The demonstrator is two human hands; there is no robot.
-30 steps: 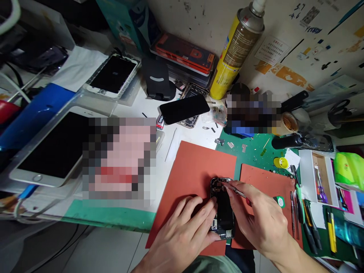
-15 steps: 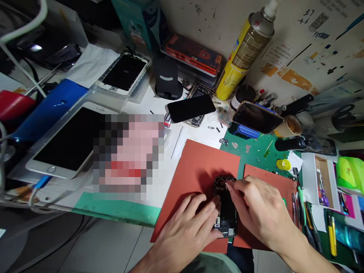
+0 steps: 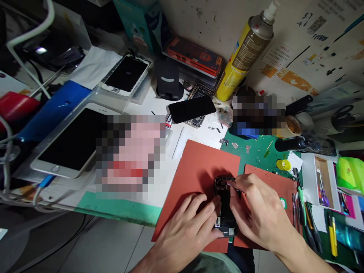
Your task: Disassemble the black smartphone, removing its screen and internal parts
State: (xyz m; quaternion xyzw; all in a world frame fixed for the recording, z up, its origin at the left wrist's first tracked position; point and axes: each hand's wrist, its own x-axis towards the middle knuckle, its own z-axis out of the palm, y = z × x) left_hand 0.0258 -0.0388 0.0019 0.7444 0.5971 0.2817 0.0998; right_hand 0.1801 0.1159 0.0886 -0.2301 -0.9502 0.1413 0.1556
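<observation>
Holding opened phone [image 3: 227, 210] – L hand [image 3: 186, 222]; pinching thin tool [image 3: 231, 184] nr top – R hand [image 3: 260, 212].

A phone [image 3: 226, 212] is laid at the right edge of a mat [image 3: 201, 163], between the left hand [image 3: 187, 223] and the right hand [image 3: 261, 216]. A second mat [image 3: 280, 185] is placed to the right, with pens [image 3: 332, 233] further right. Behind, before the wall [image 3: 184, 22], a spray can [image 3: 246, 49] is stood on the worktop [image 3: 142, 108].
</observation>
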